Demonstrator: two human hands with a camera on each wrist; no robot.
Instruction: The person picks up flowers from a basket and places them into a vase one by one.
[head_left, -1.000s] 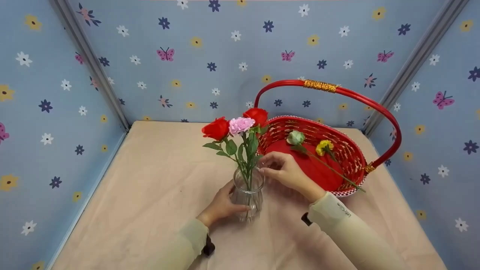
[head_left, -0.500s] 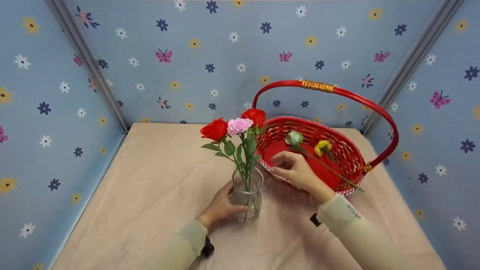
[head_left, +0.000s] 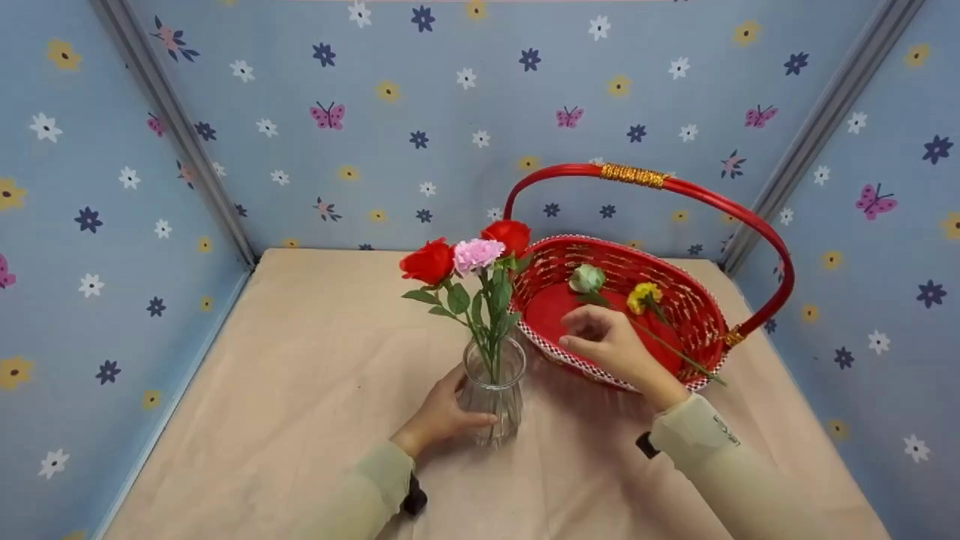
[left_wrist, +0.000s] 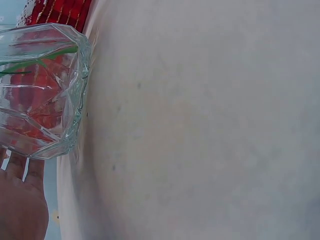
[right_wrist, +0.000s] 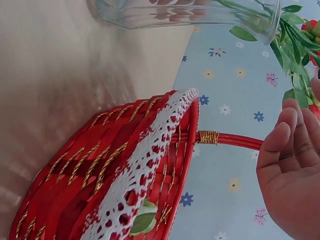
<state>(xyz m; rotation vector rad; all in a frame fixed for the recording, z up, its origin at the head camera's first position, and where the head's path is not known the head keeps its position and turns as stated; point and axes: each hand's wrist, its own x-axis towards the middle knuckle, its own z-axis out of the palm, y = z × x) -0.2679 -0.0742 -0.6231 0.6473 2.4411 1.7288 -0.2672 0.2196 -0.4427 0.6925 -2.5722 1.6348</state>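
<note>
Head cam — high, facing forward and down; glass vase [head_left: 505,401] and red wicker basket [head_left: 622,262] both framed. Wrist cams — closer, low, images turned sideways: left near vase base [left_wrist: 76,107], right near white lace trim [right_wrist: 145,150]. Both share vase, basket.

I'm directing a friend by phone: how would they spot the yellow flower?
Find the red woven basket with the tall handle. Of the two flower heads inside, the yellow flower is on the right. Its ruffled petals and colour set it apart from the pale green rose beside it.

Beige table [head_left: 315,360]: upright glass vase [head_left: 508,399], red basket [head_left: 611,259] near it.
</note>
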